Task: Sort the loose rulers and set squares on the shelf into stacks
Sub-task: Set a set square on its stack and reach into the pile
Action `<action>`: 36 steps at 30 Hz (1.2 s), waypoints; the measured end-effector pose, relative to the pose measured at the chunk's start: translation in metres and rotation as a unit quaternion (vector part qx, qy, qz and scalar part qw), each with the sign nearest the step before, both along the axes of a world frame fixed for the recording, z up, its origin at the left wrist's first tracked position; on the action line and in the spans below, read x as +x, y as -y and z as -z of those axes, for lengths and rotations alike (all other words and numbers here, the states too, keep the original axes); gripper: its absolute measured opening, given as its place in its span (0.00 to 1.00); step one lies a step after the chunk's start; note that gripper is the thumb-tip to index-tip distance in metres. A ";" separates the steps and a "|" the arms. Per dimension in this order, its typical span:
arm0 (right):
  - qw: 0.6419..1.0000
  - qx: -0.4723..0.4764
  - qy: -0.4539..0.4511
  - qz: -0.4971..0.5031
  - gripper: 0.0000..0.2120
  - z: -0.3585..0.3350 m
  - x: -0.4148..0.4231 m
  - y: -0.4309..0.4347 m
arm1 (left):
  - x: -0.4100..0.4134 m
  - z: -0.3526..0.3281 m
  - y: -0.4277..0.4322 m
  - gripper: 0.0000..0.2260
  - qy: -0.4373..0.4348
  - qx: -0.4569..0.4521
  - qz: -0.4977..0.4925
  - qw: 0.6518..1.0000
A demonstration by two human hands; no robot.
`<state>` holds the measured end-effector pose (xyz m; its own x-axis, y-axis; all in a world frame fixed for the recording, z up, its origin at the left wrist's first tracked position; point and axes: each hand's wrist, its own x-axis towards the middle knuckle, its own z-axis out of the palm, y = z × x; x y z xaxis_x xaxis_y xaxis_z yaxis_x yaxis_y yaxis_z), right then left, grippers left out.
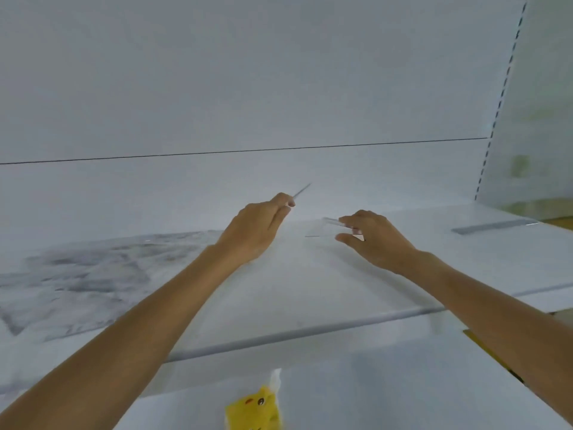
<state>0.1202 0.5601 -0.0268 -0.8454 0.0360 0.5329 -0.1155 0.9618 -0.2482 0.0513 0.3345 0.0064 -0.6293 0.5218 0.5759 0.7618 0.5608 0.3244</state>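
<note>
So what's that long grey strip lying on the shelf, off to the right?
It is a ruler: a long, thin, flat strip, grey, maybe see-through plastic, its markings too blurred to read. It lies flat on the white shelf near the back right, running roughly left to right. Only the shelf touches it; the right hand is well clear of it.

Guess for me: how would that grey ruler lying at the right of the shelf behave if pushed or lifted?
The grey ruler lies flat on the smooth white shelf, so a push would probably slide it, not roll it. It looks thin and straight, so likely light and fairly stiff. Lying flush, it may be awkward to pinch up.
</note>
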 end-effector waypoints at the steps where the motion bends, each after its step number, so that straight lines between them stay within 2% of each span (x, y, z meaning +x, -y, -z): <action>1: 1.000 0.000 0.002 0.007 0.18 0.001 0.007 -0.024 | 0.005 0.002 -0.024 0.12 -0.002 0.007 -0.004 1.000; 6: 0.999 0.002 0.033 0.020 0.21 -0.001 0.032 -0.135 | 0.023 0.017 -0.123 0.12 0.060 0.009 0.012 0.998; 11: 0.998 -0.032 0.030 0.036 0.19 -0.015 0.024 -0.198 | 0.028 0.024 -0.163 0.18 0.152 0.024 -0.005 0.988; 16: 0.995 -0.089 0.043 -0.009 0.19 -0.006 0.012 -0.204 | 0.032 0.023 -0.174 0.24 0.149 0.024 -0.065 0.986; 23: 0.993 -0.023 0.110 -0.018 0.15 0.001 -0.003 -0.202 | 0.033 0.022 -0.169 0.24 0.141 0.012 -0.103 0.985; 27: 0.984 -0.045 0.162 -0.057 0.14 0.006 -0.008 -0.204 | 0.030 0.022 -0.165 0.23 0.186 -0.010 -0.106 0.977; 36: 0.981 0.004 0.168 -0.093 0.15 0.011 -0.009 -0.188 | 0.022 0.027 -0.158 0.23 0.207 0.002 -0.116 0.971</action>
